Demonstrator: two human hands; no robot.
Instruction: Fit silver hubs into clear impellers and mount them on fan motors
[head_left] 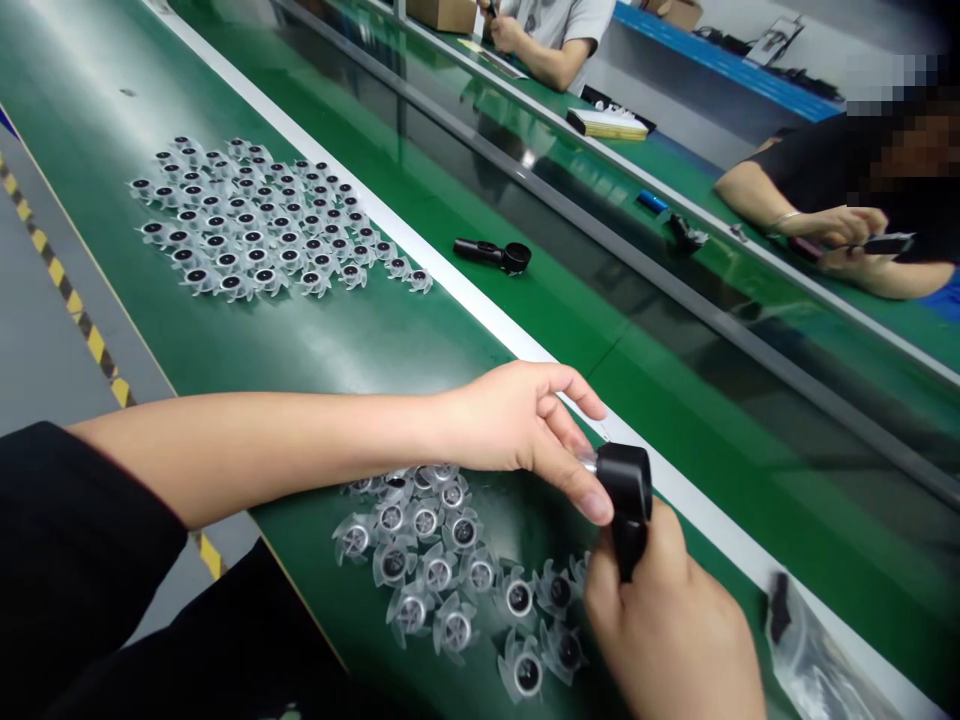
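Note:
My right hand (671, 625) is wrapped round the handle of a black fan body (628, 500), held upright above the green table (315, 340). My left hand (529, 425) reaches across from the left and pinches a clear fan blade (589, 462) against the head of that black body. Under my hands lies a cluster of several clear fan blades with dark hubs (450, 575).
A bigger spread of fan blades (255, 220) lies at the far left. Another black fan body (493, 254) rests on the conveyor belt beyond the white line. A clear bag (814, 655) sits at the lower right. Two other people work across the belt.

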